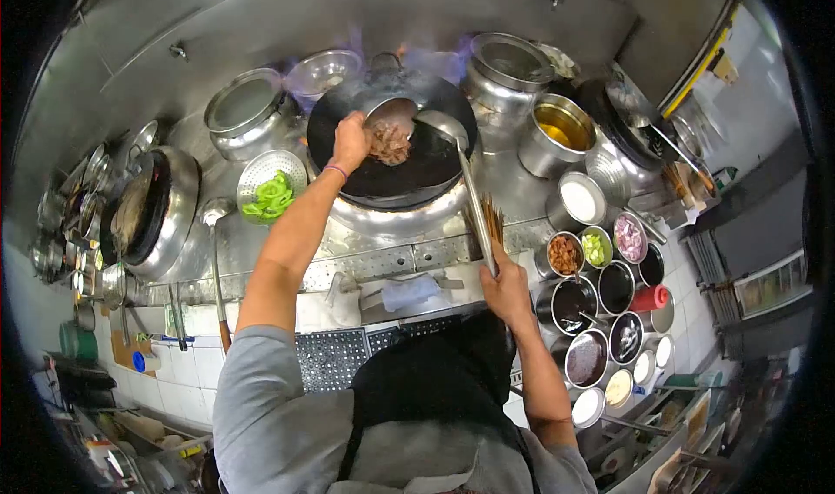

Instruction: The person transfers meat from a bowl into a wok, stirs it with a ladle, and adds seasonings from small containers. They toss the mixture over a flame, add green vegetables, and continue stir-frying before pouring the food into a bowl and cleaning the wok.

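My left hand (pixel 350 140) reaches over the black wok (pixel 393 142) and grips a small metal bowl (pixel 391 116), tipped so brown meat (pixel 390 143) spills into the wok. My right hand (pixel 504 287) holds the long handle of a metal ladle (pixel 442 125), whose bowl rests inside the wok beside the meat. Blue flames show behind the wok's far rim.
A strainer of green pepper pieces (pixel 271 192) sits left of the wok, beside a second ladle (pixel 214 212) and another wok (pixel 143 207). Steel pots (pixel 244 111) stand at the back. Several seasoning bowls (pixel 600 294) crowd the right. A rag (pixel 409 291) lies on the front ledge.
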The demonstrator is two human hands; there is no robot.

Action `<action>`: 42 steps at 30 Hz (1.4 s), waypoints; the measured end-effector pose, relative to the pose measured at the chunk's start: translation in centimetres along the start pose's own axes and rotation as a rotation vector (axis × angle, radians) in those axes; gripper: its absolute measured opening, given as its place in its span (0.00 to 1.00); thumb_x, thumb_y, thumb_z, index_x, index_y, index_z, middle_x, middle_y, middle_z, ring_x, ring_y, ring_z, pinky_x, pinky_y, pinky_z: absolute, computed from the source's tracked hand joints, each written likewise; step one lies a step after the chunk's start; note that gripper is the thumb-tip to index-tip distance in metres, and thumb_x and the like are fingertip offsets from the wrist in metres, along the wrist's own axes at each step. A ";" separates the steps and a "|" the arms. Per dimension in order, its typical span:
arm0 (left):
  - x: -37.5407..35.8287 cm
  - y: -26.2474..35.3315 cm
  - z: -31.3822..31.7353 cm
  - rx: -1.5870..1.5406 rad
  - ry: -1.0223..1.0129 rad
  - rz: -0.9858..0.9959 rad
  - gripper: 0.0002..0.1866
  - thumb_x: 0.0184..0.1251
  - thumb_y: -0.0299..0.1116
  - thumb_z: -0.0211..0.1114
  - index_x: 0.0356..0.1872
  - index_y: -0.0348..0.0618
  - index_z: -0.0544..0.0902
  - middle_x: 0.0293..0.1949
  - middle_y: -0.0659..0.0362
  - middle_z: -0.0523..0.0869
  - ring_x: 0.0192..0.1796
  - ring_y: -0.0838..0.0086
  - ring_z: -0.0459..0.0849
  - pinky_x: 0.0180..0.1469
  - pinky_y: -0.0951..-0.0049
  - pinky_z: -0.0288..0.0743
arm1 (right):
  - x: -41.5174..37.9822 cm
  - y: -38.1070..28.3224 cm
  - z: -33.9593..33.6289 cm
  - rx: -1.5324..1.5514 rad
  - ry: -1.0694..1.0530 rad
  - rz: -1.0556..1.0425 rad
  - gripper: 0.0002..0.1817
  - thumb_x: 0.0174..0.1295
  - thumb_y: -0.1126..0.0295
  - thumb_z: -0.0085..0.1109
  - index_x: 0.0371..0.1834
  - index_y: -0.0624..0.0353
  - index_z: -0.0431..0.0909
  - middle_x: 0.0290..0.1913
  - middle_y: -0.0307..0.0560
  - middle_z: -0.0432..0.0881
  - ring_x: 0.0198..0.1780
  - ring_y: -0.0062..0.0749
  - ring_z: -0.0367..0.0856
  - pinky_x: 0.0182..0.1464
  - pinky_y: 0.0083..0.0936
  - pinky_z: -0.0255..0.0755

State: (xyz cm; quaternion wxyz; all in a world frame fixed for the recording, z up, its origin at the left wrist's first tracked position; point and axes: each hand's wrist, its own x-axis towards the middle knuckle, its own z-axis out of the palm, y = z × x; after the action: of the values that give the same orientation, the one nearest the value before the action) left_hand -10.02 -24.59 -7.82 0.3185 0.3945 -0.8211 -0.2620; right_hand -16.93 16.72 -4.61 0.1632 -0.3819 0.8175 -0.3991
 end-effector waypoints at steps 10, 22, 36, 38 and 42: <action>0.3 3.5 -5.1 0.211 0.231 0.492 0.09 0.54 0.19 0.59 0.38 0.33 0.77 0.61 0.37 0.73 0.57 0.41 0.76 0.57 0.55 0.76 | 1.4 2.4 -0.4 -0.159 0.103 -0.168 0.30 0.53 0.80 0.58 0.64 0.67 0.69 0.40 0.74 0.79 0.45 0.64 0.80 0.45 0.44 0.75; -4.1 0.4 -3.1 -0.046 0.373 0.480 0.05 0.53 0.19 0.56 0.32 0.34 0.76 0.47 0.38 0.80 0.39 0.42 0.81 0.42 0.52 0.77 | 2.9 1.8 4.0 -0.143 0.096 -0.344 0.28 0.55 0.79 0.59 0.62 0.68 0.69 0.42 0.70 0.81 0.43 0.63 0.81 0.46 0.43 0.75; -25.5 -5.0 -19.6 -0.966 0.592 -0.585 0.14 0.61 0.27 0.63 0.48 0.39 0.76 0.42 0.55 0.82 0.36 0.68 0.85 0.29 0.71 0.86 | -0.8 2.3 0.5 -0.230 -0.019 -0.122 0.26 0.63 0.71 0.55 0.66 0.62 0.67 0.39 0.69 0.80 0.42 0.64 0.79 0.43 0.46 0.73; -28.3 -5.0 -20.8 -0.994 0.558 -0.627 0.13 0.62 0.28 0.62 0.48 0.40 0.76 0.44 0.56 0.82 0.34 0.73 0.84 0.27 0.74 0.86 | 1.4 2.4 0.4 -0.349 -0.065 -0.223 0.28 0.61 0.70 0.56 0.66 0.61 0.67 0.39 0.68 0.80 0.42 0.64 0.79 0.43 0.48 0.73; -31.3 -8.3 -20.8 -0.981 0.655 -0.725 0.12 0.63 0.31 0.63 0.47 0.46 0.77 0.33 0.65 0.77 0.27 0.81 0.76 0.25 0.79 0.81 | 5.7 1.6 1.8 -0.025 -0.112 -0.155 0.26 0.63 0.67 0.59 0.64 0.63 0.70 0.46 0.66 0.82 0.51 0.55 0.82 0.51 0.40 0.75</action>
State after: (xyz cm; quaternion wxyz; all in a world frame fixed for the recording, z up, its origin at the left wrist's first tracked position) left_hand 24.37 -7.35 -9.67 0.5839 0.5133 -0.2855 -0.5604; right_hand -20.42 12.13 -6.77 0.1723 -0.4676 0.7802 -0.3782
